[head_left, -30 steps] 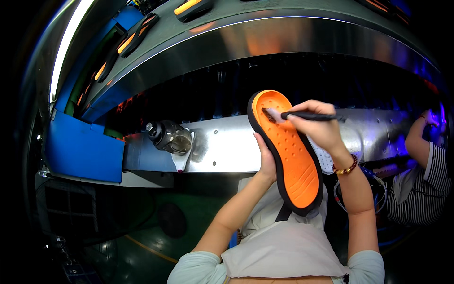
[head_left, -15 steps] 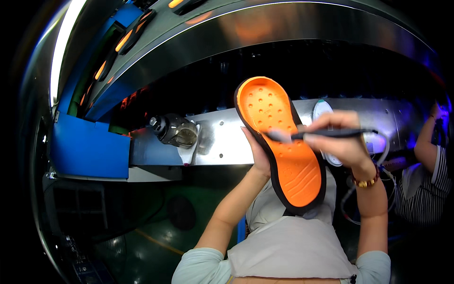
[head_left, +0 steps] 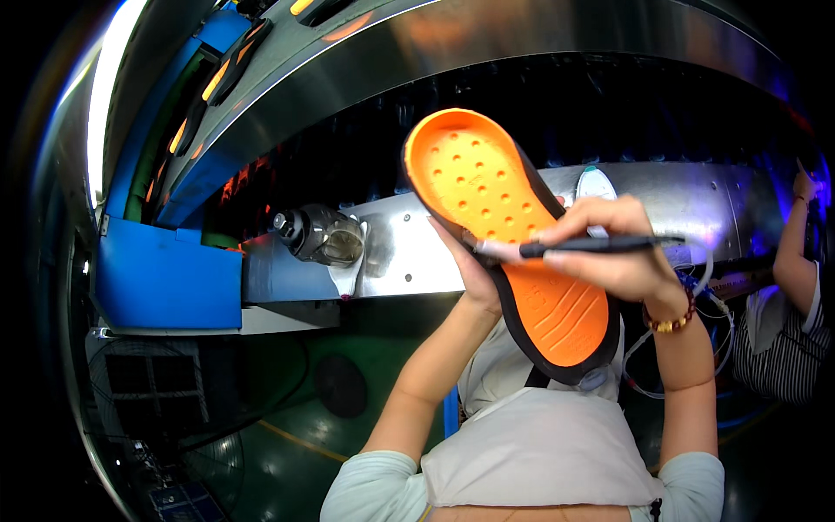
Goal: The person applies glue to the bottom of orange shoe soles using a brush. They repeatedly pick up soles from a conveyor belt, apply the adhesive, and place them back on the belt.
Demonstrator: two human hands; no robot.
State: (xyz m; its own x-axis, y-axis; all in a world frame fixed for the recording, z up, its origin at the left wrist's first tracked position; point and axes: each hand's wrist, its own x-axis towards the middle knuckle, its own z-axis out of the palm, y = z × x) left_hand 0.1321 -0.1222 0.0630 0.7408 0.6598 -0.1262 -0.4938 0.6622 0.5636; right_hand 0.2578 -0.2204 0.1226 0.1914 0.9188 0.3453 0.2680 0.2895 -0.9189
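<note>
An orange shoe sole [head_left: 474, 178] with dimples at one end and a black rim is held up over my lap. My left hand [head_left: 474, 278] grips it from beneath at its narrow left side, fingers mostly hidden behind it. Pinched in my right hand [head_left: 617, 248] is a brush [head_left: 574, 247] with a black handle and a pale tip. That tip meets the left edge of the sole's middle. Behind my right hand, a white rounded object [head_left: 595, 183] lies partly hidden on the metal ledge.
A dark clear bottle [head_left: 326, 237] lies on a white cloth on the metal ledge [head_left: 409, 239]. Beyond runs a curved conveyor [head_left: 287, 65] carrying more soles [head_left: 228, 74]. A blue panel [head_left: 170, 278] stands left. At far right is another person's arm [head_left: 793, 235]; tubing [head_left: 715, 335] hangs nearby.
The sole has swung, its dimpled end moving up and left and its other end right. The brush tip has moved from the sole's middle to its left edge.
</note>
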